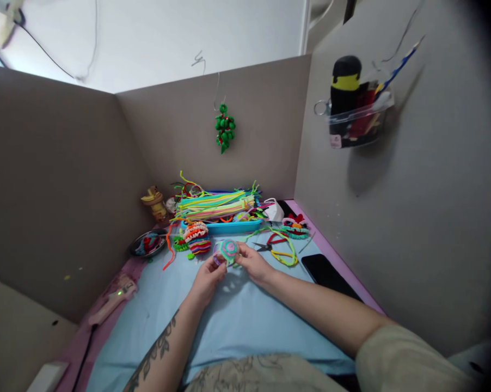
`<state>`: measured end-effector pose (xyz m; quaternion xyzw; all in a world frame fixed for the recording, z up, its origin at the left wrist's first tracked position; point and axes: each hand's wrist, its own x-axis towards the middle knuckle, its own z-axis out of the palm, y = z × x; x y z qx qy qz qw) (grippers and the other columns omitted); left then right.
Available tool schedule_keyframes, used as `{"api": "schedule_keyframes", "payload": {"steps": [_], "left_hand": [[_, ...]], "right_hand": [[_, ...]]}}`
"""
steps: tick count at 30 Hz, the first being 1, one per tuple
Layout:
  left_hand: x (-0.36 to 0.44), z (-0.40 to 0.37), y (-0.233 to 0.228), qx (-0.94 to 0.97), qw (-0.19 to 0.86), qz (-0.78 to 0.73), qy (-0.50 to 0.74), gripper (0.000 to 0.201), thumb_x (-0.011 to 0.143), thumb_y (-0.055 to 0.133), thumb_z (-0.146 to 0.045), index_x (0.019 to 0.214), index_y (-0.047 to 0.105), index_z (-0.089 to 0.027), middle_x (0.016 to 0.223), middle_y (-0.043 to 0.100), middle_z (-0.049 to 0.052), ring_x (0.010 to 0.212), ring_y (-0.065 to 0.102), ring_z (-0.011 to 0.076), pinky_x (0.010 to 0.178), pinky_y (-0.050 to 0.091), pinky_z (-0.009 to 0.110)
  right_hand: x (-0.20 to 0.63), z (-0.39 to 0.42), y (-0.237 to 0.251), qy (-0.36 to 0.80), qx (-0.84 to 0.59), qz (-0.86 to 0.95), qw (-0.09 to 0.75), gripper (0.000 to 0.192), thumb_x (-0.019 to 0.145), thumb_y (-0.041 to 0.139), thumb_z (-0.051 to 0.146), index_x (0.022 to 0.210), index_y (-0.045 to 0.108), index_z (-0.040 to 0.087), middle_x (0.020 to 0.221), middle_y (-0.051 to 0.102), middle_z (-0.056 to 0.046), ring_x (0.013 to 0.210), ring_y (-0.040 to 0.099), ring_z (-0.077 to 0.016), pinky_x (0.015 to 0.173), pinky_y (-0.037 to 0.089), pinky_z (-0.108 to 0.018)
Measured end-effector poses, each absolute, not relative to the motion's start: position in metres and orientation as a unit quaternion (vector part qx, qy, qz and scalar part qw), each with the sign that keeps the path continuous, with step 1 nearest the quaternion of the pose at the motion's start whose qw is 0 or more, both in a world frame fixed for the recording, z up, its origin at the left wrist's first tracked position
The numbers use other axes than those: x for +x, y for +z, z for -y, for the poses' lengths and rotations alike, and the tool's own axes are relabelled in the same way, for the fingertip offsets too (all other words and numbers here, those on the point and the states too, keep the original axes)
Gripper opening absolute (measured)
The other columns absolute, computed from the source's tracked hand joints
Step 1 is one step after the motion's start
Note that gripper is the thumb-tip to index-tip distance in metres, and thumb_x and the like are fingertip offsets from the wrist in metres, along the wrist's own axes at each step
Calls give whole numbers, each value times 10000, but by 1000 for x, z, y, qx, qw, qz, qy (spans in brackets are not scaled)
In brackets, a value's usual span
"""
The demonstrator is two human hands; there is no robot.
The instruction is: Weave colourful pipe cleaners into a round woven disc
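Between my two hands, above the blue cloth, is a small round piece coiled from pipe cleaners (229, 249), in pink, teal and purple. My left hand (208, 275) pinches its left side, where a purple loop shows. On the opposite edge, the fingers of my right hand (253, 261) are closed. Just beyond lies a striped pipe-cleaner piece (197, 238) in orange, pink and rainbow bands. Scissors (278, 250) with red and yellow handles rest right of my hands, with a green pipe cleaner (291, 239) looped around them.
A blue tray (233, 227) piled with pipe cleaners (216, 204) stands at the back. A dark bowl (147, 243) and glue gun (117, 296) lie left. A phone (329, 276) is right. Grey panels (213, 141) enclose the table; a clear holder (357, 122) hangs on the right one.
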<state>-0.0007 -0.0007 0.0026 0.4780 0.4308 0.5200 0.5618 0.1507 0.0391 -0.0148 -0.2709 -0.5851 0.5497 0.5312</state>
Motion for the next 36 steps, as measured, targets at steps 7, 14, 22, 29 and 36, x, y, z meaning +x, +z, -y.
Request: {"api": "schedule_keyframes", "payload": {"steps": [7, 14, 22, 29, 36], "left_hand": [[-1, -1, -3, 496, 551, -431, 514, 288, 551, 761, -293, 744, 614, -136, 617, 555, -11, 516, 437, 76, 512, 319, 200], [-5, -5, -6, 543, 462, -472, 519, 172, 563, 721, -267, 616, 598, -159, 565, 551, -10, 516, 444, 106, 533, 340, 221], [-5, 3, 6, 620, 340, -474, 524, 41, 576, 676, -198, 577, 673, -239, 717, 635, 53, 731, 544, 212, 701, 423, 314], [-10, -3, 2, 549, 473, -444, 527, 295, 556, 741, -230, 844, 676, -230, 909, 646, 63, 851, 578, 210, 738, 448, 309], [-10, 2, 10, 296, 760, -332, 475, 584, 700, 513, -623, 1130, 525, -227, 1067, 605, 123, 838, 617, 247, 688, 490, 453]], "right_hand": [[152, -36, -9, 541, -290, 572, 544, 294, 645, 690, 441, 778, 660, 181, 1148, 535, -65, 1117, 462, -226, 1000, 286, -390], [149, -32, -6, 634, -247, 506, 529, 272, 697, 639, 430, 798, 655, 179, 987, 609, -50, 871, 550, -173, 821, 403, -317], [154, -30, -4, 787, -194, 392, 435, 290, 608, 713, 403, 751, 654, 157, 777, 659, -74, 795, 595, -205, 811, 412, -377], [153, -34, -6, 754, -210, 414, 465, 283, 655, 676, 418, 781, 652, 166, 788, 659, -64, 787, 600, -205, 789, 435, -374], [154, -34, -4, 669, -241, 528, 465, 336, 672, 662, 473, 795, 680, 161, 1196, 546, -94, 1058, 520, -237, 876, 397, -356]]}}
